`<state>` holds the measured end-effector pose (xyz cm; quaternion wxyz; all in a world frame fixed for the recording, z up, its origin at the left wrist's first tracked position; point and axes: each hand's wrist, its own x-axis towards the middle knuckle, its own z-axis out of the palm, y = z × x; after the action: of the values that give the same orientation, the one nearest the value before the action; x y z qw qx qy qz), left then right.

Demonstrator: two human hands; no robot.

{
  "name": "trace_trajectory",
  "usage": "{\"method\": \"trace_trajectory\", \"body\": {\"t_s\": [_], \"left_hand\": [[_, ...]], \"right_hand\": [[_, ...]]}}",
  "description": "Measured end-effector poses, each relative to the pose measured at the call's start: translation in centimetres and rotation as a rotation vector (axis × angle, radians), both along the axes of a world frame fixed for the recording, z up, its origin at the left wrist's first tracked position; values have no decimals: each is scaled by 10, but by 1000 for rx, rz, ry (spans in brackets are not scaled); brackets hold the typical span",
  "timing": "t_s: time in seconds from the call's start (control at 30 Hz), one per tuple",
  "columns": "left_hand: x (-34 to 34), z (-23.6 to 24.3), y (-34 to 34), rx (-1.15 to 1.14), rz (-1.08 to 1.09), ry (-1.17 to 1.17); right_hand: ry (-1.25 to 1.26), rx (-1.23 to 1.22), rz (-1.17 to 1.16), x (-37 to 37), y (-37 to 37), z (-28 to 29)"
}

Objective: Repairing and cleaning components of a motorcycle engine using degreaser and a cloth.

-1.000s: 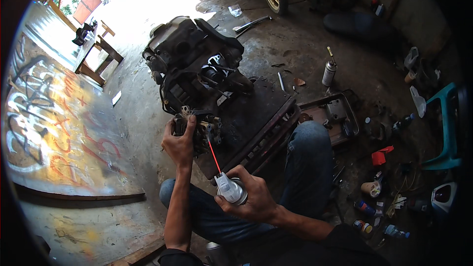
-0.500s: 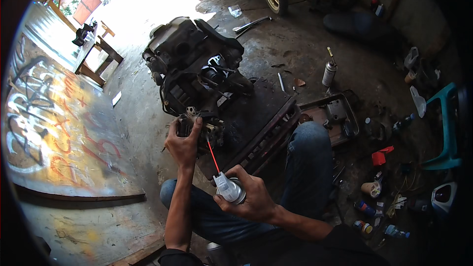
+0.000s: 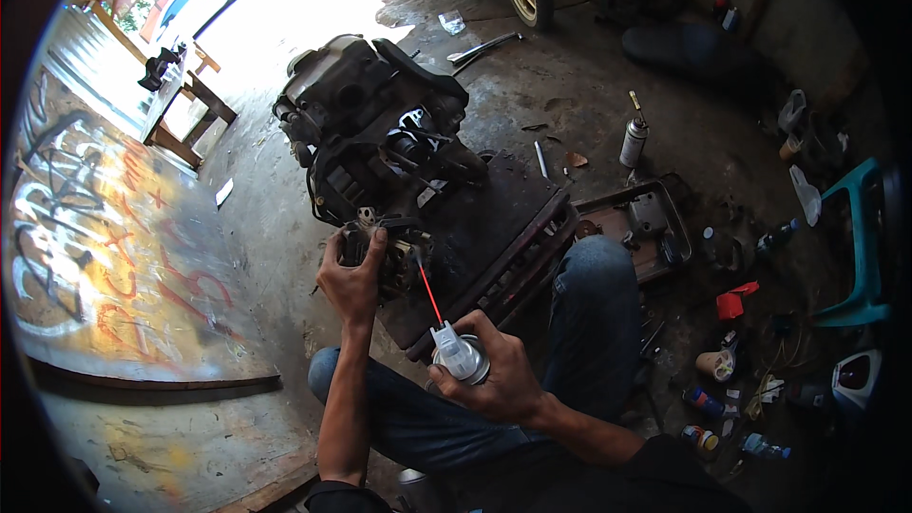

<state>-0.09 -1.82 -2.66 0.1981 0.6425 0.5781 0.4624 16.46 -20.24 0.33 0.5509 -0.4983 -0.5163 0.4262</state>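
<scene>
- Landmark: the dark engine assembly (image 3: 366, 119), beyond both hands. The metal part (image 3: 410, 255) lies at its near side, above the edge of a low dark bench (image 3: 494, 233); whether part and engine touch cannot be told.
- Stage, as judged: spraying of the part appears to be in hand, the red straw (image 3: 430, 293) being aimed at it from the near side of the engine. Whether fluid is leaving the straw, or how much surface is treated, cannot be seen.
- Remaining, as judged: the part is not set down, nor the spray can (image 3: 460, 355) put aside.
- Left hand (image 3: 353, 277), just nearer than the engine: clamped on the part's left side, thumb uppermost, forearm nearly upright in view.
- Right hand (image 3: 499, 370), nearer and rightward of the engine: wrapped around the can, forearm slanting in from lower right.
</scene>
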Motion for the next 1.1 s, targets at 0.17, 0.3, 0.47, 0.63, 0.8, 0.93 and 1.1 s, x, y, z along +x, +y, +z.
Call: {"method": "trace_trajectory", "body": {"t_s": [0.17,0.3,0.47,0.63,0.8,0.93,1.1], "left_hand": [[-4,-5,3,-33,29,-21],[0,1,0,-40,11,-41],[0,4,-2,-47,11,-28],[0,3,-2,-19,8,-7],[3,5,-5,-2,-5,27],[6,7,-8,93,-48,77],[3,6,-8,102,-58,95]], "right_hand": [[49,33,18,-1,-6,6],[51,41,-5,1,0,6],[59,24,15,1,2,2],[85,46,26,-6,1,2],[52,49,23,-8,5,6],[33,13,29,-9,6,4],[26,-5,13,-11,6,2]]}}
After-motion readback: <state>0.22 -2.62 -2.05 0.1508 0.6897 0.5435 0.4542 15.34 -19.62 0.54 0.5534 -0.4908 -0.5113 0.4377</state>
